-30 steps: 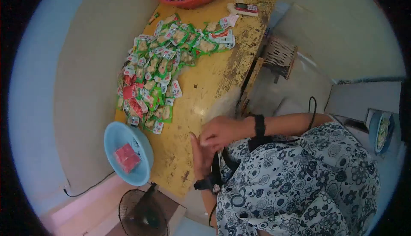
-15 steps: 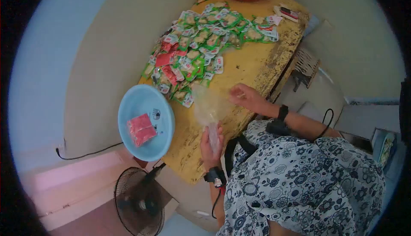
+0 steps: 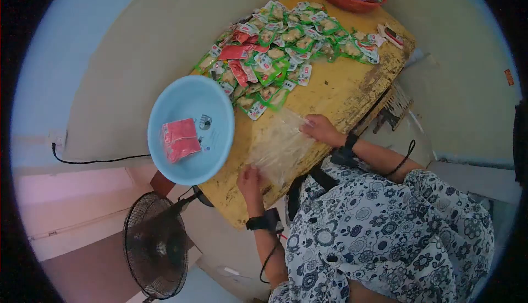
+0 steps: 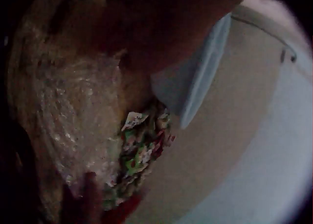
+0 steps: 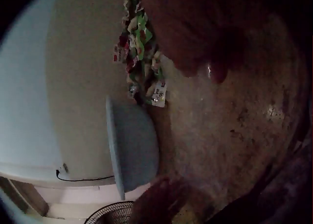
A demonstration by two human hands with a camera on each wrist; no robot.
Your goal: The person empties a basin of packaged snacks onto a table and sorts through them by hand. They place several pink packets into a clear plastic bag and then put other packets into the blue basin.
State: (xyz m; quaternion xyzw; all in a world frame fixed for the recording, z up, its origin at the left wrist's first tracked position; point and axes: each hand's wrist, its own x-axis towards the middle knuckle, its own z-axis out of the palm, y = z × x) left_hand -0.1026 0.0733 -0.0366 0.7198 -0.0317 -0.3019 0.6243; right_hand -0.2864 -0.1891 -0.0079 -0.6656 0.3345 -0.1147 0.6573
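A clear plastic bag (image 3: 281, 148) is stretched flat between my two hands over the near edge of the yellow table (image 3: 330, 91). My left hand (image 3: 251, 185) pinches its lower left side, and my right hand (image 3: 322, 128) pinches the upper right corner. In the left wrist view the wrinkled bag (image 4: 78, 116) fills much of the left side. Beyond the bag lies a large heap of small green and white snack packets (image 3: 275, 44), with a few red packets (image 3: 236, 51) among them.
At the table's left end stands a light blue basin (image 3: 217, 154) holding a pink-red packet (image 3: 181, 139). A red basin (image 3: 335, 0) of purple-wrapped snacks is at the far end, near a phone (image 3: 391, 36). A black fan (image 3: 157, 245) stands below left.
The hands, close together at first, have moved apart. The bag, bunched upright in the left hand half a second ago, is now spread between both hands. The head view has shifted.
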